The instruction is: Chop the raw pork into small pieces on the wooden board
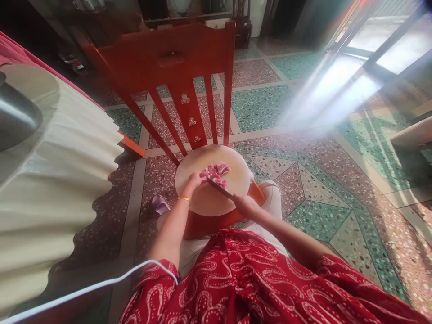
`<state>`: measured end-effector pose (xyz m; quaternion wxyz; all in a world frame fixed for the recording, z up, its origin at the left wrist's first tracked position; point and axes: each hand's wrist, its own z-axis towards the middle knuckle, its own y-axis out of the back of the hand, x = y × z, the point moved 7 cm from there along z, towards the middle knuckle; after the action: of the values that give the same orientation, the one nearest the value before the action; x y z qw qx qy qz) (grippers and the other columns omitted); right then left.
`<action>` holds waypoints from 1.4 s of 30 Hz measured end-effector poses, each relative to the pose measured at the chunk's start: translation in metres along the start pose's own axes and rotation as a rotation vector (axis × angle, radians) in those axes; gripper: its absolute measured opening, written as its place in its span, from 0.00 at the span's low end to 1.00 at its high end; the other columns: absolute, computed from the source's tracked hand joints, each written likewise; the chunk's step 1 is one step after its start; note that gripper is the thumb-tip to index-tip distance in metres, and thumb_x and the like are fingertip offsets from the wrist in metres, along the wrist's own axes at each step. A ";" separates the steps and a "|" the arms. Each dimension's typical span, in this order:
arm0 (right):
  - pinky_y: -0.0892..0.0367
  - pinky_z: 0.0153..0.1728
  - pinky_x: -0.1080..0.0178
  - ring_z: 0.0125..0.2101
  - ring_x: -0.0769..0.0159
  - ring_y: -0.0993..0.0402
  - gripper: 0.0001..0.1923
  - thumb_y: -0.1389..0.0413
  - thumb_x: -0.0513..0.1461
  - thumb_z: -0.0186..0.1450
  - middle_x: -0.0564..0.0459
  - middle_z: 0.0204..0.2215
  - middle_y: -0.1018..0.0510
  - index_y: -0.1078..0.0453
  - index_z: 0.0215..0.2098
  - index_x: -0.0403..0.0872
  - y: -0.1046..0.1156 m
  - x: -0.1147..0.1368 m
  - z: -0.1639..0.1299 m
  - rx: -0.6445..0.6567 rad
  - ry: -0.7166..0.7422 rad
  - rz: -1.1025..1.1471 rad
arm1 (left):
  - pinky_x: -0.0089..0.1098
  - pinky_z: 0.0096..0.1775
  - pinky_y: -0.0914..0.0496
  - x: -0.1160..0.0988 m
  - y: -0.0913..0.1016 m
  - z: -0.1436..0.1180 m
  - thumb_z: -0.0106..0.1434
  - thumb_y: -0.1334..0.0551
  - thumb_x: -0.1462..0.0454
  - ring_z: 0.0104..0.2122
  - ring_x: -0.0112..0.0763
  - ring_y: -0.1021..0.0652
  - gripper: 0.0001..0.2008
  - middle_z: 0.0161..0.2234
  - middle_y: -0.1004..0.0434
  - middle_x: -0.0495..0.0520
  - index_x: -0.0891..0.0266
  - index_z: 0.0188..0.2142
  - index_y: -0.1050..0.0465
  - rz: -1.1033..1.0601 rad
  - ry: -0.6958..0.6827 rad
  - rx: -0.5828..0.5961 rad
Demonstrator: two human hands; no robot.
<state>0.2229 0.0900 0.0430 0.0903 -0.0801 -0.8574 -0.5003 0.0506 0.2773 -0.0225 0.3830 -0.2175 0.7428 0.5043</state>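
A round, pale cutting board [205, 202] rests on the seat of a wooden chair. Pieces of raw pink meat [219, 169] lie in a loose heap near its middle. My left hand [195, 181], with a gold bangle at the wrist, is closed on the meat at the heap's left side. In my right hand [245, 204] is the handle of a knife [220, 188]. Its dark blade points up and left across the meat, with the tip close to my left fingers. The handle itself is mostly hidden by my right fingers.
The chair's tall red-brown back [168, 58] rises beyond the board. At left stands a table with a pleated cream cloth [67, 148] and a dark metal vessel [16, 117]. A white cable [111, 281] crosses at lower left. Bright light enters through a doorway [371, 49].
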 end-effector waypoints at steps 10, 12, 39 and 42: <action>0.35 0.28 0.65 0.33 0.60 0.23 0.13 0.57 0.35 0.69 0.45 0.33 0.22 0.35 0.47 0.44 -0.011 0.001 0.003 0.001 0.011 -0.025 | 0.29 0.34 0.30 0.009 -0.017 -0.075 0.59 0.42 0.56 0.28 0.30 0.25 0.14 0.26 0.23 0.52 0.65 0.35 0.25 -0.129 0.098 0.122; 0.35 0.28 0.65 0.33 0.59 0.23 0.14 0.58 0.35 0.69 0.45 0.33 0.22 0.36 0.49 0.44 -0.011 0.006 0.003 0.007 0.037 -0.043 | 0.32 0.37 0.30 0.003 -0.019 -0.094 0.58 0.40 0.55 0.32 0.34 0.24 0.14 0.28 0.23 0.55 0.65 0.35 0.25 0.017 0.016 0.012; 0.36 0.45 0.56 0.45 0.56 0.27 0.26 0.59 0.34 0.68 0.36 0.47 0.26 0.50 0.64 0.42 0.008 0.094 0.060 0.112 0.185 -0.113 | 0.44 0.49 0.32 -0.014 -0.049 -0.128 0.65 0.48 0.67 0.43 0.41 0.26 0.13 0.41 0.24 0.61 0.64 0.45 0.29 0.326 -0.394 -0.424; 0.34 0.42 0.57 0.43 0.56 0.25 0.26 0.59 0.34 0.67 0.38 0.44 0.24 0.50 0.64 0.43 -0.002 0.066 0.042 0.134 0.147 -0.142 | 0.43 0.50 0.33 -0.014 -0.047 -0.129 0.65 0.47 0.65 0.46 0.40 0.27 0.12 0.43 0.25 0.60 0.62 0.46 0.29 0.275 -0.399 -0.407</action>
<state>0.1549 0.1290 0.0361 0.1222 0.0241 -0.8834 -0.4517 0.0474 0.1392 -0.0132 0.3978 -0.0838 0.5595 0.7223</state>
